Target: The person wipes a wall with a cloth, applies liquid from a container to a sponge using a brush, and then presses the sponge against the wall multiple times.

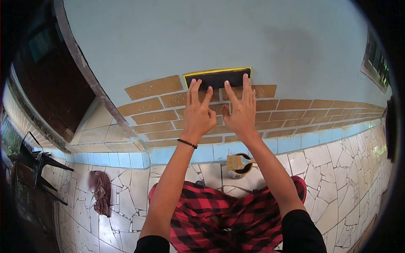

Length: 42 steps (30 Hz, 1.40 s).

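Pale blue-grey painted wall [211, 33], matte and smooth, with rows of flat brown brick shapes [154, 104] low down and pale lines between them; light blue tile strip [202, 153] at the base, then a floor [126, 198] of irregular off-white stone pieces with dark joints. Black rectangular pad [217, 79] with a yellow edge lies flat against the wall, long side roughly level, at the top of the brick rows. Left hand [198, 114], dark beaded bracelet at the wrist, has its fingers spread and pressing the pad's left part. Right hand [241, 111]: fingers also spread, tips on the pad's right part. Neither is clenched. Open round can [239, 173] with dark contents sits on the floor near the wall base, flat bristle brush [234, 162] lying across its rim. Crumpled brown cloth [102, 194] on the floor to the left, black chair [42, 168] beyond it.
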### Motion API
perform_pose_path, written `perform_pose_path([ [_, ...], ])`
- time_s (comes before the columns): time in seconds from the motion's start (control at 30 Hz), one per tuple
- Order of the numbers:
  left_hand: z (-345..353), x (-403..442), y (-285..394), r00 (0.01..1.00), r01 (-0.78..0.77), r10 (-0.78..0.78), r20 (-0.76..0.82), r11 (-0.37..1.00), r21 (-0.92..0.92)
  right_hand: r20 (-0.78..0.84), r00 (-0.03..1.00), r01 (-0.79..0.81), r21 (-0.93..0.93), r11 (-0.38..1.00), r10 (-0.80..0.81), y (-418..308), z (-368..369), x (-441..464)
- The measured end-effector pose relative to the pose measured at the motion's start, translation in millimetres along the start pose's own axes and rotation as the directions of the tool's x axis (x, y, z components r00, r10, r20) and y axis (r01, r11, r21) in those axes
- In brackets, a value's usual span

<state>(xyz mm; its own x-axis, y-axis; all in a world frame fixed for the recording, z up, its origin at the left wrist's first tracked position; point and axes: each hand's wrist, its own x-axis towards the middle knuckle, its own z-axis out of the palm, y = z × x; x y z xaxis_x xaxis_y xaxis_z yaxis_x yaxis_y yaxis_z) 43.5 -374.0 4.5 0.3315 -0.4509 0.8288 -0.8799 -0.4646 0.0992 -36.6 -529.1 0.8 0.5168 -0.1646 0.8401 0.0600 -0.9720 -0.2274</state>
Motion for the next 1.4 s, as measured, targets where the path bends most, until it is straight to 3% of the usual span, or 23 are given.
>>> perform_pose_path([
  [0.17, -2, -4, 3, 1.000, -0.010, 0.010, 0.008, 1.000, 0.012, 0.023, 1.000, -0.005, -0.034, 0.999, 0.006, -3, -7, -1],
  [0.47, -11, -12, 28, 0.994, 0.108, -0.106, -0.030, 0.991, 0.081, 0.030, 1.000, 0.003, -0.034, 0.999, -0.002, -18, -12, -5],
  [0.63, -12, -8, 16, 0.995, 0.090, -0.092, 0.037, 0.995, 0.044, 0.024, 1.000, 0.016, -0.005, 1.000, -0.016, -14, 0, -4],
  [0.83, -15, -6, 13, 0.993, 0.095, -0.093, 0.077, 0.995, -0.019, 0.081, 0.997, -0.009, -0.080, 0.997, 0.016, -17, -2, -3],
  [1.03, -24, -9, 34, 0.984, 0.143, -0.153, 0.096, 0.984, 0.105, 0.138, 0.990, -0.010, -0.206, 0.979, 0.039, -28, -15, -7],
  [1.4, -17, -4, 26, 0.980, 0.151, -0.160, 0.120, 0.985, 0.078, 0.079, 0.997, 0.008, -0.216, 0.976, 0.009, -19, -3, -1],
])
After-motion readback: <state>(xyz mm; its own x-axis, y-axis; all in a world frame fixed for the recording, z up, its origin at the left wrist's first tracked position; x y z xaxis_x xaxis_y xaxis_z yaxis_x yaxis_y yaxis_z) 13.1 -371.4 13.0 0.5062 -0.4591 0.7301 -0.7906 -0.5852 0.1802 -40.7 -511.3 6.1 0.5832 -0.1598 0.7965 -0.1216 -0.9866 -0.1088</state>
